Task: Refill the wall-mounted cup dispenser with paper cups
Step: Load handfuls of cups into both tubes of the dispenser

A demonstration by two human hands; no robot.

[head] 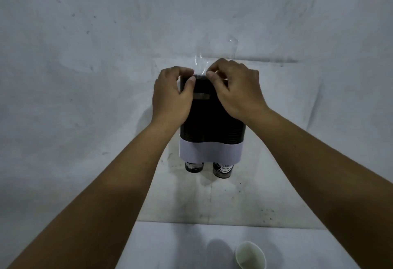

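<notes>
Both hands, left (172,96) and right (236,90), pinch clear wrap (201,64) atop the dispenser (212,128). 1 cup (250,255) sits on the surface (170,247).

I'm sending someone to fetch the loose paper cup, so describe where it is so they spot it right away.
Find the dark cup dispenser on the wall, then look down to the white table below it. The single cup stands there, open end up, white inside, unlike the dark printed cups poking from the dispenser's bottom.
</notes>
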